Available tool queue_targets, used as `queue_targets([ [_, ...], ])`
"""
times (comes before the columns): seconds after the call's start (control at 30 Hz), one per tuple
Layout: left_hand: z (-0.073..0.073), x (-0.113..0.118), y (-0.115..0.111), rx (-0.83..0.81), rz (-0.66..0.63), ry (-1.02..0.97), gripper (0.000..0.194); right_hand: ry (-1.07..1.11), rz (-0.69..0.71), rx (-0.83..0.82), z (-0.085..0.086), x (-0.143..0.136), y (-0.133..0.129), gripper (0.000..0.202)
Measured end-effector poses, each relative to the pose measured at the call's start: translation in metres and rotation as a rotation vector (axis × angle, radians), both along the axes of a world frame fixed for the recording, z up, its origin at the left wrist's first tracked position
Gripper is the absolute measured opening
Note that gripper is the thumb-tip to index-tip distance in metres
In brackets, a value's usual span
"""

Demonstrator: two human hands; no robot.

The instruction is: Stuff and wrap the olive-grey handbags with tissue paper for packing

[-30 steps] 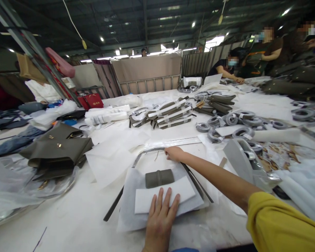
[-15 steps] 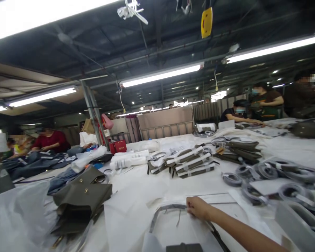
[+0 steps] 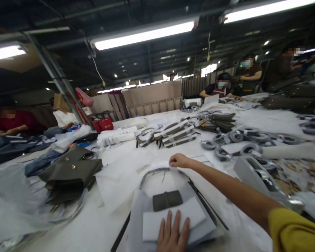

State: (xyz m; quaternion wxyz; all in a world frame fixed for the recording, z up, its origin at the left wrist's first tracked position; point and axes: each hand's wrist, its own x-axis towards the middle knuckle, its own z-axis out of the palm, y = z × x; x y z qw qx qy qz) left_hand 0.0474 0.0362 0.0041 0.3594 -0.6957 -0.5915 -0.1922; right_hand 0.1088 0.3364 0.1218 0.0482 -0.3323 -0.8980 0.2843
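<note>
I'm pressing my left hand (image 3: 172, 235), 4 fingers spread flat, on the white foam sheet (image 3: 173, 217) near the table edge; my right hand (image 3: 179, 160) is pinching the grey strap (image 3: 157, 171) beyond it

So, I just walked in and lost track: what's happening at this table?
A person is working with a strap laid on white wrapping paper. The left hand presses flat on a white folded sheet beside a small olive leather piece. The right hand, fist closed, grips the top of the looped grey strap. Olive bags lie to the left.
</note>
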Motion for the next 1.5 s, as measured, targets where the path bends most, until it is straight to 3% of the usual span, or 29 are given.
queue_targets([
  [0.2,0.01,0.005,-0.011,-0.165,0.014,-0.113,0.048,0.113,0.026,-0.027,0.005,0.002,-0.001,0.011],
  [0.27,0.012,0.005,-0.01,-0.191,0.019,-0.118,0.048,0.166,0.022,-0.027,0.011,0.004,-0.006,0.004],
  [0.37,0.013,0.003,-0.007,-0.21,0.013,-0.118,0.048,0.251,0.013,-0.009,0.025,0.011,-0.016,0.011],
  [0.5,0.015,-0.001,0.0,-0.227,0.012,-0.151,0.05,0.337,0.022,0.038,0.044,0.033,-0.039,0.016],
  [0.6,0.018,-0.004,0.005,-0.276,0.028,-0.156,0.052,0.378,0.1,0.122,0.046,0.055,-0.069,0.017],
  [0.7,0.021,-0.006,0.008,-0.314,0.028,-0.154,0.053,0.401,0.193,0.216,0.03,0.078,-0.105,0.02],
  [0.8,0.023,-0.007,0.009,-0.322,0.025,-0.159,0.054,0.4,0.249,0.361,0.0,0.098,-0.14,0.026],
  [0.97,0.019,-0.006,0.011,-0.295,0.022,-0.174,0.051,0.461,0.277,0.575,-0.041,0.118,-0.175,0.033],
  [1.17,0.018,-0.005,0.011,-0.297,0.025,-0.19,0.051,0.537,0.305,0.724,-0.068,0.13,-0.183,0.033],
  [1.37,0.03,-0.004,0.011,-0.37,0.041,-0.153,0.058,0.595,0.34,0.687,-0.087,0.136,-0.174,0.033],
  [1.5,0.028,-0.004,0.011,-0.301,-0.001,-0.11,0.055,0.617,0.322,0.676,-0.089,0.136,-0.178,0.032],
])
